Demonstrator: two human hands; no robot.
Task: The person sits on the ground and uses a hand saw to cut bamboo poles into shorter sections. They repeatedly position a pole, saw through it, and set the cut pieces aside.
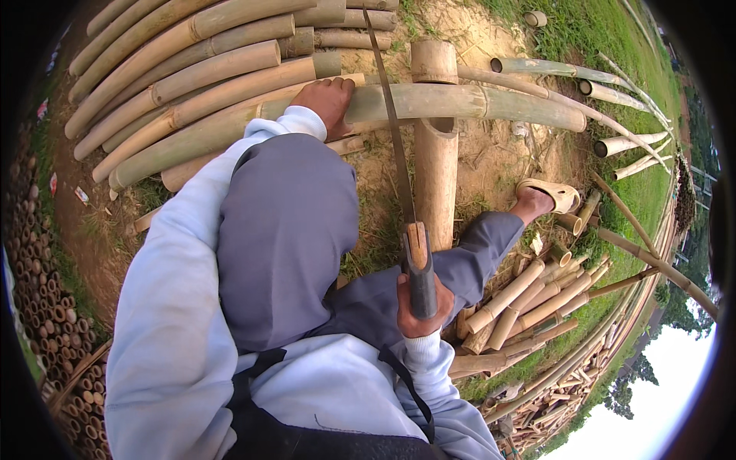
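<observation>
Outdoor bamboo-cutting yard on bare earth (491,165) and grass (613,31). A bamboo post (435,188) stands with a long pole (452,101) lying across it and a handsaw (395,138) over the pole. Left of the post lie rows of thick poles (222,71); far to its left, stacked tubes (50,307) show round open ends. To its lower right sits a pile of short cut lengths (517,310), with trees (698,253) and bright sky (675,368) farther out.

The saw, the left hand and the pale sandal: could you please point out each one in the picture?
Saw (402,169): head view, on the middle of the dark blade.
Left hand (326,106): head view, on the back of the hand.
Pale sandal (566,196): head view, on its upper.
</observation>
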